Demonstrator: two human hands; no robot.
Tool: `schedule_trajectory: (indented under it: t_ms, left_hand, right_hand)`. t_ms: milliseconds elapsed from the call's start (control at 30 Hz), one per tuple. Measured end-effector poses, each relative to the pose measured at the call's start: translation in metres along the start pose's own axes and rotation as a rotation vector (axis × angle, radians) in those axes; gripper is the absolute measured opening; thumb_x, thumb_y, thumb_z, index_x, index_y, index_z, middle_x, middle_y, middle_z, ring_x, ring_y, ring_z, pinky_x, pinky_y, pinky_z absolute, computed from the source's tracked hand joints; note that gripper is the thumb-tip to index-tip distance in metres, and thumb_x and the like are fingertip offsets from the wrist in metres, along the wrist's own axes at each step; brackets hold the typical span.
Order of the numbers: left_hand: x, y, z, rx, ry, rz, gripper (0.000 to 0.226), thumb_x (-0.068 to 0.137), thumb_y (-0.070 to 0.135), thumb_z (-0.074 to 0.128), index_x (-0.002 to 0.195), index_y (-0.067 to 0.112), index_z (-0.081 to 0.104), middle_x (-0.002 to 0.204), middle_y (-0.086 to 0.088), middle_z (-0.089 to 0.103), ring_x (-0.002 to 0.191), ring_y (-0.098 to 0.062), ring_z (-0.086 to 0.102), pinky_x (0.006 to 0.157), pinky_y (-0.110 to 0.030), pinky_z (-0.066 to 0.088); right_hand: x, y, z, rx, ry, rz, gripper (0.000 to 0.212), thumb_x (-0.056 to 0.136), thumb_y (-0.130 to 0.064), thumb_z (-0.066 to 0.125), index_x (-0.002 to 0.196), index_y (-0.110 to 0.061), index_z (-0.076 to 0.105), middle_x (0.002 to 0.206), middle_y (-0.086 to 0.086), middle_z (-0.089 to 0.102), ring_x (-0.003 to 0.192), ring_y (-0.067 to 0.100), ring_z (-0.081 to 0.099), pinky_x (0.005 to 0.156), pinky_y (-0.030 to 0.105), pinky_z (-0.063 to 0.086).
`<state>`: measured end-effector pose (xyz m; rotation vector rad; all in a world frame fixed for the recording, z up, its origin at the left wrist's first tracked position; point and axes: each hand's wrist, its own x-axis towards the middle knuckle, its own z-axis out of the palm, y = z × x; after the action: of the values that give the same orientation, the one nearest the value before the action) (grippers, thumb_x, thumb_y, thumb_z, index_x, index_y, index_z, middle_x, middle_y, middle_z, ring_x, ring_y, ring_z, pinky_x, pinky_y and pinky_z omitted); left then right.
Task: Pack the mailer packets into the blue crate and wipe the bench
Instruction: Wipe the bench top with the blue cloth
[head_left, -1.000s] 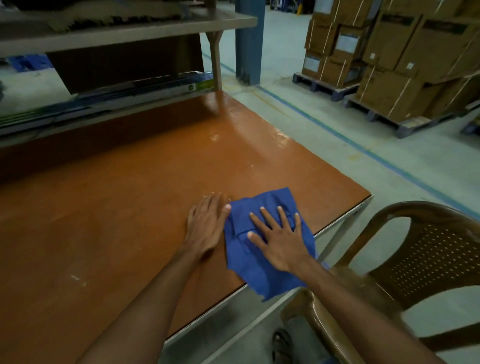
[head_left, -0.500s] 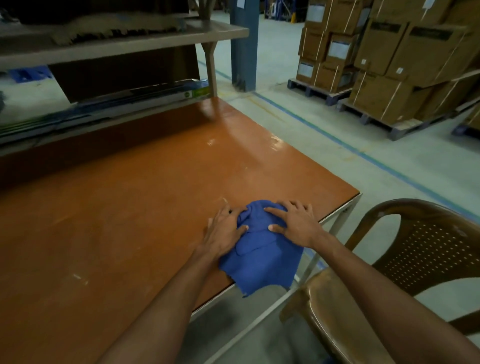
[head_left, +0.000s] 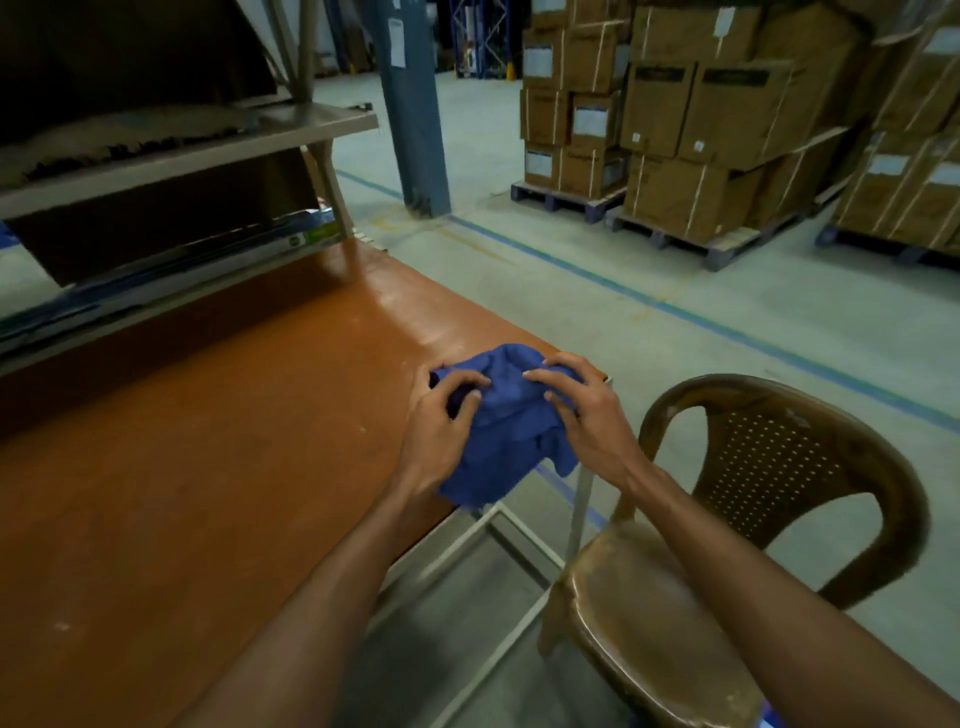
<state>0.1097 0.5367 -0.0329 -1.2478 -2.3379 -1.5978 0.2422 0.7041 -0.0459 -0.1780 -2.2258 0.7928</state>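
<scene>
A bunched blue cloth (head_left: 506, 415) sits at the near right corner of the orange bench (head_left: 208, 441), its lower part hanging over the edge. My left hand (head_left: 441, 421) grips its left side with curled fingers. My right hand (head_left: 582, 410) grips its right side the same way. No mailer packets or blue crate show in this view.
A brown plastic chair (head_left: 753, 499) stands right beside the bench corner. A grey shelf (head_left: 208, 150) runs over the back of the bench. A blue-grey pillar (head_left: 410, 104) and stacked cardboard boxes on pallets (head_left: 701, 130) stand on the floor beyond.
Both hands went from lying flat on the spread cloth to curling round it and bunching it up at the bench corner. The camera view has tilted up and right.
</scene>
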Motion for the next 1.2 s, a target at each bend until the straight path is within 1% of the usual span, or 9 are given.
schedule_trajectory:
  t_ms: [100, 233, 433, 567, 633, 867, 1000, 1100, 1200]
  left_hand:
    - [0.004, 0.013, 0.036, 0.01, -0.181, -0.032, 0.047, 0.077, 0.027, 0.078, 0.121, 0.034, 0.064, 0.123, 0.002, 0.048, 0.111, -0.005, 0.05, 0.091, -0.013, 0.042]
    - [-0.008, 0.029, 0.098, 0.012, -0.318, -0.068, 0.05, 0.074, 0.0, 0.075, 0.12, 0.019, 0.069, 0.117, 0.001, 0.051, 0.105, -0.008, 0.054, 0.091, -0.015, 0.047]
    - [-0.061, 0.026, 0.188, 0.015, -0.534, -0.013, 0.037, 0.086, 0.007, 0.066, 0.12, 0.021, 0.069, 0.118, 0.002, 0.055, 0.105, -0.009, 0.058, 0.096, -0.015, 0.043]
    - [-0.1, -0.003, 0.249, 0.031, -0.701, -0.049, 0.039, 0.088, 0.016, 0.064, 0.126, 0.025, 0.065, 0.121, -0.003, 0.052, 0.109, -0.016, 0.058, 0.103, -0.032, 0.045]
    - [-0.122, -0.029, 0.283, 0.027, -0.79, -0.08, 0.039, 0.09, 0.017, 0.063, 0.129, 0.026, 0.063, 0.122, -0.004, 0.05, 0.11, -0.018, 0.057, 0.103, -0.035, 0.045]
    - [-0.192, -0.157, 0.399, 0.036, -0.96, -0.159, 0.032, 0.089, 0.017, 0.062, 0.121, 0.019, 0.068, 0.13, -0.007, 0.047, 0.109, 0.0, 0.047, 0.096, 0.0, 0.031]
    - [-0.203, -0.237, 0.469, 0.135, -0.971, -0.098, 0.038, 0.093, 0.02, 0.06, 0.131, 0.019, 0.06, 0.14, -0.011, 0.04, 0.123, -0.01, 0.043, 0.11, -0.025, 0.034]
    - [-0.212, -0.283, 0.51, 0.583, -1.172, 0.052, 0.066, 0.098, 0.042, 0.051, 0.156, 0.029, 0.02, 0.164, -0.007, -0.001, 0.148, -0.037, 0.007, 0.12, -0.05, 0.016]
    - [-0.227, -0.316, 0.526, 0.84, -1.422, 0.232, 0.077, 0.098, 0.062, 0.03, 0.156, 0.031, -0.01, 0.163, 0.002, -0.024, 0.148, -0.033, -0.022, 0.118, -0.059, -0.001]
  right_hand:
    - [-0.016, 0.013, -0.042, 0.003, 0.07, 0.137, 0.039, 0.091, -0.003, 0.064, 0.127, -0.017, 0.064, 0.133, -0.006, 0.045, 0.122, -0.002, 0.044, 0.103, 0.008, 0.032]
    - [-0.069, 0.049, -0.085, -0.108, -0.071, 0.221, 0.068, 0.076, 0.002, 0.073, 0.139, -0.014, 0.053, 0.145, 0.001, 0.037, 0.133, 0.01, 0.04, 0.109, 0.011, 0.029]
    - [-0.177, 0.092, -0.106, -0.155, -0.086, 0.432, 0.06, 0.087, 0.011, 0.054, 0.136, -0.022, 0.055, 0.15, -0.001, 0.032, 0.132, 0.01, 0.038, 0.108, 0.02, 0.036]
    - [-0.239, 0.124, -0.106, -0.129, -0.03, 0.634, 0.051, 0.083, 0.009, 0.051, 0.127, -0.015, 0.064, 0.137, -0.003, 0.043, 0.119, -0.002, 0.038, 0.103, 0.002, 0.026]
    - [-0.273, 0.148, -0.094, -0.089, -0.017, 0.743, 0.047, 0.083, 0.003, 0.05, 0.124, -0.014, 0.066, 0.134, 0.001, 0.049, 0.119, 0.004, 0.044, 0.104, 0.008, 0.031]
    - [-0.392, 0.268, -0.019, -0.005, -0.1, 1.007, 0.045, 0.088, 0.008, 0.052, 0.129, -0.008, 0.061, 0.139, 0.006, 0.049, 0.122, 0.009, 0.044, 0.102, -0.001, 0.025]
    - [-0.417, 0.353, 0.028, 0.005, -0.107, 1.057, 0.046, 0.097, -0.006, 0.053, 0.142, -0.01, 0.047, 0.143, 0.002, 0.04, 0.127, 0.002, 0.04, 0.114, 0.033, 0.033]
    - [-0.433, 0.41, 0.06, -0.348, -0.493, 1.095, 0.063, 0.102, -0.034, 0.044, 0.157, -0.031, 0.014, 0.165, 0.006, 0.001, 0.147, 0.035, 0.008, 0.119, 0.053, 0.017]
    - [-0.456, 0.436, 0.087, -0.516, -0.823, 1.113, 0.065, 0.101, -0.056, 0.026, 0.156, -0.038, -0.004, 0.164, 0.0, -0.015, 0.149, 0.04, -0.012, 0.116, 0.062, -0.001]
